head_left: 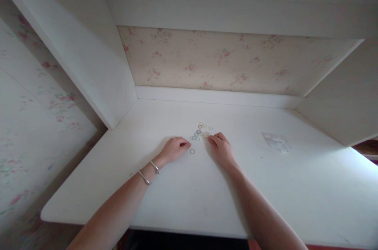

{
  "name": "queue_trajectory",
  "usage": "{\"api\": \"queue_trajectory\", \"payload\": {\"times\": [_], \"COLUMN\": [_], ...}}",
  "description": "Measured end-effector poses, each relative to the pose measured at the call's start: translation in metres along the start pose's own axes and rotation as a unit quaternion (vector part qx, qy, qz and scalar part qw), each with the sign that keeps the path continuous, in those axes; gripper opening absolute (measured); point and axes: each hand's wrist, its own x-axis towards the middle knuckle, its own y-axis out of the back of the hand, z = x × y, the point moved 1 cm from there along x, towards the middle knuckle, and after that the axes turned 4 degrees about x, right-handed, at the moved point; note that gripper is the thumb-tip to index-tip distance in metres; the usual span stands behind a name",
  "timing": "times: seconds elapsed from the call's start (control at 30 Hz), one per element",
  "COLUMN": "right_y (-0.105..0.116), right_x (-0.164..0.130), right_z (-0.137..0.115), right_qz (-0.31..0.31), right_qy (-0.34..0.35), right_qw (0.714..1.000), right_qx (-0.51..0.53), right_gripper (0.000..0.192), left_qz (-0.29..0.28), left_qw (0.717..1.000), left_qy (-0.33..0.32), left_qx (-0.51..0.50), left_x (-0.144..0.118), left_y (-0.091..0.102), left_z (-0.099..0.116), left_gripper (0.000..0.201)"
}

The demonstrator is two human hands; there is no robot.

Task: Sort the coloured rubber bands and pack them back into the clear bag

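Observation:
Several small thin rings (pixel 195 135) lie in a loose cluster on the white desk, some bluish-grey and some yellowish. A single ring (pixel 192 151) lies apart on the near side of the cluster. My left hand (pixel 176 148) rests on the desk just left of that ring, thumb and fingertips pressed together; whether anything is between them is hidden. To the right of the cluster, my right hand (pixel 220 145) has its fingers pinched at the edge of the yellowish rings. What sits in that pinch is too small to make out.
A crumpled clear plastic bag (pixel 277 142) lies on the desk (pixel 177 202) to the right. White side panels (pixel 88 45) flank the desk, and a low ledge (pixel 215 95) runs along the back. Overhead hangs a white shelf (pixel 224 10). Two bracelets (pixel 144 177) circle my left wrist.

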Motion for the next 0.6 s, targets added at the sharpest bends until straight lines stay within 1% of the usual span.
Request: {"api": "queue_trajectory", "payload": {"times": [0.13,0.2,0.3,0.43,0.5,0.6], "right_y": [0.003,0.002,-0.001,-0.008,-0.010,-0.011], "right_x": [-0.006,-0.012,-0.023,-0.033,-0.034,-0.033], "right_z": [-0.007,-0.014,-0.025,-0.035,-0.037,-0.037], "right_qz": [0.036,0.033,-0.007,-0.063,-0.079,-0.090], "right_qy": [0.023,0.044,0.073,0.121,0.138,0.146], "right_qw": [0.998,0.998,0.997,0.991,0.987,0.984], "right_qx": [0.037,0.042,0.033,-0.014,-0.037,-0.052], "right_gripper": [0.034,0.034,0.034,0.034,0.034,0.034], "left_qz": [0.001,0.003,0.002,0.002,0.002,0.002], "left_qw": [1.000,1.000,1.000,1.000,1.000,1.000], "left_qy": [0.001,0.005,0.009,0.000,-0.003,-0.007], "left_qx": [-0.010,-0.020,-0.021,-0.016,-0.015,-0.008], "left_x": [0.000,0.001,0.001,0.001,0.001,0.001], "left_y": [0.000,0.000,0.000,0.000,0.000,0.001], "left_z": [0.000,-0.001,-0.001,-0.001,-0.002,-0.002], "left_gripper": [0.032,0.031,0.032,0.031,0.030,0.030]}}
